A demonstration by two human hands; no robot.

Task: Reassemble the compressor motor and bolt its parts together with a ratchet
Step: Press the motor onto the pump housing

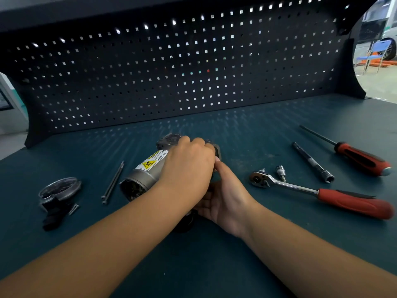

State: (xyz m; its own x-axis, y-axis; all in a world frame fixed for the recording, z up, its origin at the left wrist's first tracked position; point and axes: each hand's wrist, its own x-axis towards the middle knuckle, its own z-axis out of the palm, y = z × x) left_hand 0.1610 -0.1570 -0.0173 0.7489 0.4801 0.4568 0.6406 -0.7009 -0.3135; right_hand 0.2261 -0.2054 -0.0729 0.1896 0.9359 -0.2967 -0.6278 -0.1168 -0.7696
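Observation:
The grey compressor motor (142, 177) lies on its side at the middle of the dark mat, its open end toward the lower left and a yellow warning label on top. My left hand (189, 166) grips over the motor's far end. My right hand (223, 196) holds the motor from the right and below, thumb against its end piece. Two long bolts (113, 183) lie just left of the motor. A round metal end cover (60, 188) with a black part sits at the far left. The ratchet (300, 189) with a red handle lies to the right, untouched.
A small socket bit (281, 172), an extension bar (312, 163) and a red-handled screwdriver (352, 152) lie at the right. A short screw (74, 209) rests by the end cover. A black pegboard (182, 67) walls the back of the bench.

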